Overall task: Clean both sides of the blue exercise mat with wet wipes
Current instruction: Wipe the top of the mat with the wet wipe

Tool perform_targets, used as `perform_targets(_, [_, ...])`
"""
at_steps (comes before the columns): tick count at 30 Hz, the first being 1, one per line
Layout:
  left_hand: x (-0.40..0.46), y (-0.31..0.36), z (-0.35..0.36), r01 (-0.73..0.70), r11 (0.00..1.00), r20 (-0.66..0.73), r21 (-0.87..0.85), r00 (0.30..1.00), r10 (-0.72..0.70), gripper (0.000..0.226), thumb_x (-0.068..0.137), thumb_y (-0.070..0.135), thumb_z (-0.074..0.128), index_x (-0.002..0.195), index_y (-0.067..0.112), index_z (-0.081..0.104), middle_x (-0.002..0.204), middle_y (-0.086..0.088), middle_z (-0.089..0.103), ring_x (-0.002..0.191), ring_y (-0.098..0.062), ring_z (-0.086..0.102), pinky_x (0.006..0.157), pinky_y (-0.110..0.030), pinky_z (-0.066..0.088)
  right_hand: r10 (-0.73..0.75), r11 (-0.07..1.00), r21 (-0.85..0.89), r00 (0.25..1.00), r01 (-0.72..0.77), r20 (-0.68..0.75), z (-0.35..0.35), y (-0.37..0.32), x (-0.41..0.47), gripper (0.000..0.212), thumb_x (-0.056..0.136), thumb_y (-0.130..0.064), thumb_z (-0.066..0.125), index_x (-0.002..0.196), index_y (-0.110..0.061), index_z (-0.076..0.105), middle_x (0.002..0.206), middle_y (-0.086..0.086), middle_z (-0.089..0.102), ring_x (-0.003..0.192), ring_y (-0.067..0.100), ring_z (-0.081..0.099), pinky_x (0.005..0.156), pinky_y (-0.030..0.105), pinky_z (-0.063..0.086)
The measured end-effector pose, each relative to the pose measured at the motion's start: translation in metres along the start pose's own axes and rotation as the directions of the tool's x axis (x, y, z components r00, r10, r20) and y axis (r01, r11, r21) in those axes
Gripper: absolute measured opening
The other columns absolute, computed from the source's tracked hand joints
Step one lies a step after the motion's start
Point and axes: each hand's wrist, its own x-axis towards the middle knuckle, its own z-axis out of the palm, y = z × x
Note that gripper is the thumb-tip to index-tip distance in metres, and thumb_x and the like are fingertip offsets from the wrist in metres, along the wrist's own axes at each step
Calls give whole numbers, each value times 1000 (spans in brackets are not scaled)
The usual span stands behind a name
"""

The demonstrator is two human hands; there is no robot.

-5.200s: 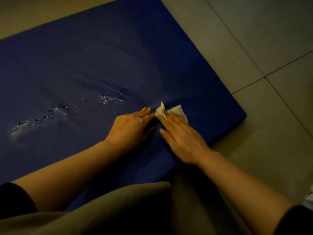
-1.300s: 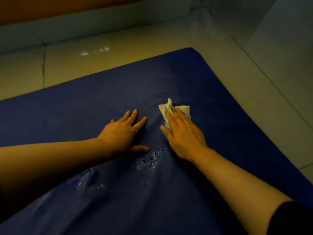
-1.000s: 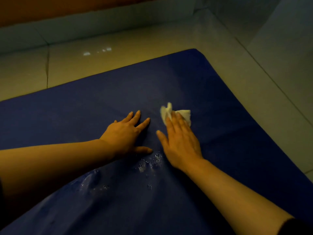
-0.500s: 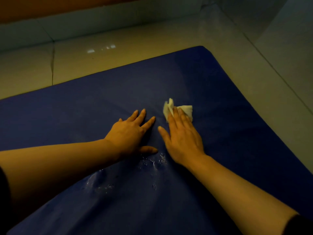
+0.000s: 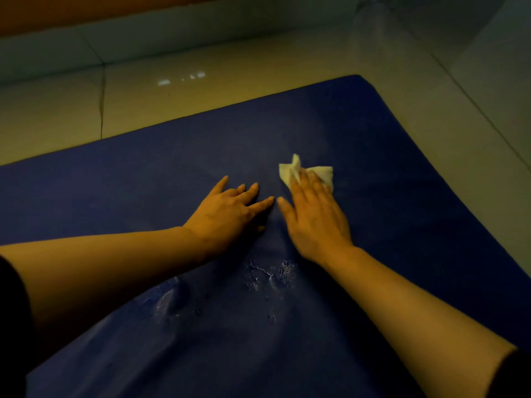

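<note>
The blue exercise mat (image 5: 143,179) lies flat on the floor and fills most of the view. My right hand (image 5: 314,219) presses a crumpled white wet wipe (image 5: 321,172) onto the mat with straight fingers; part of the wipe is hidden under them. My left hand (image 5: 230,214) rests flat on the mat just left of it, fingers spread. The two hands almost touch at the fingertips. A patch of cracked, wet-looking surface (image 5: 270,275) shows on the mat just behind my hands, between my forearms.
Pale floor tiles (image 5: 201,90) surround the mat beyond its far and right edges. A low wall base (image 5: 172,33) runs along the back. The mat's far right corner (image 5: 359,79) lies near a tile joint.
Since the oldest frame the view and both hands have travelled up the mat toward its far edge. In the last second my right hand slid the wipe slightly forward, and my left hand followed.
</note>
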Motion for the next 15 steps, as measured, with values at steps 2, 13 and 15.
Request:
perform_targets(2, [1, -3, 2, -24, 999, -73, -42, 997, 21, 63, 98, 52, 30, 154, 29, 11, 159, -10, 20, 140, -32, 32, 117, -52, 10, -62, 998, 11, 997, 62, 34, 0, -9, 16, 64, 99, -47, 19, 150, -14, -2, 159, 5, 1, 145, 16, -4, 119, 32, -2])
perform_targets(13, [19, -30, 16, 104, 938, -80, -331, 987, -138, 130, 62, 86, 48, 150, 19, -21, 155, -9, -33, 142, -23, -32, 115, -55, -15, 127, 992, 17, 990, -126, -65, -7, 11, 40, 70, 95, -54, 15, 151, -14, 4, 158, 6, 6, 145, 19, 2, 117, 34, 8])
perform_targets(15, [27, -36, 14, 81, 941, -59, -328, 993, -106, 137, 55, 91, 46, 149, 21, -24, 153, -8, -36, 140, -22, -35, 114, -56, -17, 13, 1000, -19, 999, -14, -44, 0, 3, 45, 71, 95, -54, 16, 151, -13, 2, 159, 5, 4, 146, 18, 0, 118, 31, 2])
